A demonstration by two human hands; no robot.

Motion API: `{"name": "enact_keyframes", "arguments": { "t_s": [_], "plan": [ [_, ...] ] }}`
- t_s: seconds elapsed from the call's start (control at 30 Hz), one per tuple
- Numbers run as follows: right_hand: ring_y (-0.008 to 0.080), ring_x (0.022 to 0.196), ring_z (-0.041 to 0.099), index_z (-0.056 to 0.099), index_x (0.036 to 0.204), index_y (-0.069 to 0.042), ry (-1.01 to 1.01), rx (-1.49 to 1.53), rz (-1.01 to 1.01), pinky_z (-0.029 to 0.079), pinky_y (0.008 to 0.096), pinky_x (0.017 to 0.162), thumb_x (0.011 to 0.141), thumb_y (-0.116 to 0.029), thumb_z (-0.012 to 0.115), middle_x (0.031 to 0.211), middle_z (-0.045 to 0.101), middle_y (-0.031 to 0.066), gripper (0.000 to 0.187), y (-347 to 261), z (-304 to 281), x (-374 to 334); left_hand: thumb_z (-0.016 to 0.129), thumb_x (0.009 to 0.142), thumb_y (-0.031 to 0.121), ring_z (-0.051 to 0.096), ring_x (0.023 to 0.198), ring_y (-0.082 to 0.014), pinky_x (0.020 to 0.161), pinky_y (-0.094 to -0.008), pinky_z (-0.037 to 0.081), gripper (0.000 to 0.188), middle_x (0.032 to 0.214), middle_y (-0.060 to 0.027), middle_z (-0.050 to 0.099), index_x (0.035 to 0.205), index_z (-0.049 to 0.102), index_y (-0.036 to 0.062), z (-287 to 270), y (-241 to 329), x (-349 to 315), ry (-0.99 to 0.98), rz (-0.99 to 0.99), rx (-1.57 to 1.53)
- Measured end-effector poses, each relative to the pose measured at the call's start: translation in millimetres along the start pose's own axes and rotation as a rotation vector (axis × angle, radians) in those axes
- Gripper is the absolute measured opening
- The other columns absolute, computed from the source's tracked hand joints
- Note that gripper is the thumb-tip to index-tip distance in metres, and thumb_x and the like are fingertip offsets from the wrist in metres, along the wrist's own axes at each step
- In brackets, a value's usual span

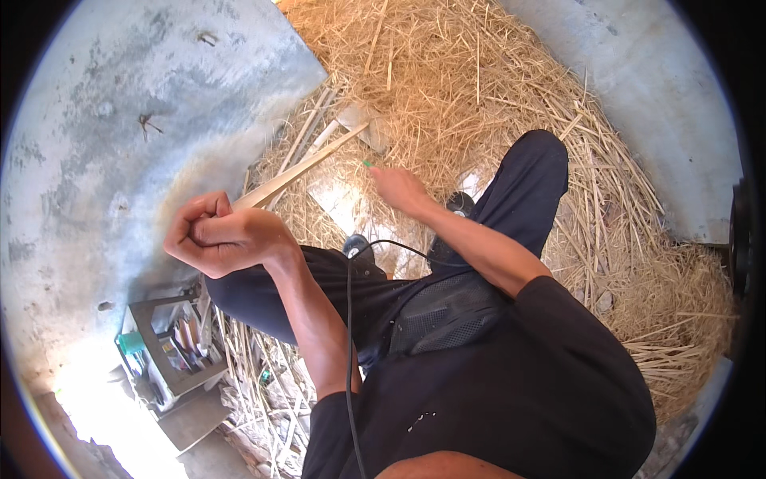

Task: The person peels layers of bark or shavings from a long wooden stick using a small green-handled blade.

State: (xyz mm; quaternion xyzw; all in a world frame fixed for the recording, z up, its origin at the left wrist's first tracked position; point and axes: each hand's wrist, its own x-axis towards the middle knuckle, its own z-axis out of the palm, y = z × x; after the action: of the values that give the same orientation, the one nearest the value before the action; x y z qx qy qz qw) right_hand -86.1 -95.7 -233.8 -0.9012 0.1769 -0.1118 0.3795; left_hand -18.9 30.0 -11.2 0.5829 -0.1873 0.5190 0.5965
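My left hand (227, 231) is closed around a long, pale strip of split bamboo or wood (295, 172), raised above my left knee. The strip slants away up and to the right, and its far end lies over the straw-coloured pile. Lower and further right, my right hand (399, 190) is closed in front of my knees, apart from the strip. A small green bit (367, 164) shows at its fingertips; the rest of what it holds is hidden.
Thin shavings (447, 80) heap up ahead, with loose slats (614, 160) along the right. Grey walls stand at left (159, 96) and right (670, 104). A small shelf (175, 343) with odds and ends is at lower left. A black cable (349, 335) crosses my lap.
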Motion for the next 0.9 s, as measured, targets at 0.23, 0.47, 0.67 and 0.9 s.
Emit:
{"name": "enact_keyframes", "arguments": {
  "t_s": [0.23,0.47,0.67,0.9],
  "plan": [
    [0.0397,0.061,0.056,0.057,0.083,0.004,0.079,0.322,0.091,0.042,0.0472,0.059,0.097,-0.038,0.034,0.061,0.053,0.0249,0.05,-38.2,-27.6,14.2,0.031,0.086,0.02,0.031,0.049,-0.0086,0.047,-0.0225,0.022,0.031,0.06,-0.0014,0.043,0.097,0.052,-0.0006,3.7,10.2,9.6,-0.089,-0.117,0.037],
    [0.0321,0.045,0.049,0.051,0.073,0.001,0.073,0.458,-0.004,0.039,0.0445,0.049,0.097,-0.034,0.037,0.049,0.048,0.0173,0.045,-74.0,-49.6,5.5,0.041,0.096,0.031,0.035,0.049,-0.0055,0.047,-0.0239,0.025,0.043,0.055,0.0032,0.042,0.083,0.066,-0.0006,-8.1,16.3,15.9,-0.277,-0.065,0.296],
    [0.0313,0.04,0.045,0.055,0.072,0.001,0.014,0.34,-0.062,0.036,0.0445,0.045,0.098,-0.037,0.034,0.045,0.043,0.0187,0.051,-81.3,-45.0,-5.0,0.053,0.095,0.023,0.034,0.039,-0.0057,0.042,-0.0237,0.02,0.052,0.041,-0.0017,0.044,0.047,0.05,0.0013,-13.5,5.2,17.5,-0.185,0.103,0.35],
    [0.0373,0.043,0.051,0.055,0.059,0.003,0.019,0.316,-0.063,0.041,0.047,0.049,0.098,-0.042,0.033,0.049,0.05,0.0232,0.063,-92.8,-66.1,12.6,0.052,0.093,0.025,0.034,0.039,-0.0075,0.042,-0.0226,0.025,0.058,0.039,0.0007,0.039,0.041,0.043,0.0031,-11.0,1.7,8.7,-0.048,0.066,0.379]
  ]
}}
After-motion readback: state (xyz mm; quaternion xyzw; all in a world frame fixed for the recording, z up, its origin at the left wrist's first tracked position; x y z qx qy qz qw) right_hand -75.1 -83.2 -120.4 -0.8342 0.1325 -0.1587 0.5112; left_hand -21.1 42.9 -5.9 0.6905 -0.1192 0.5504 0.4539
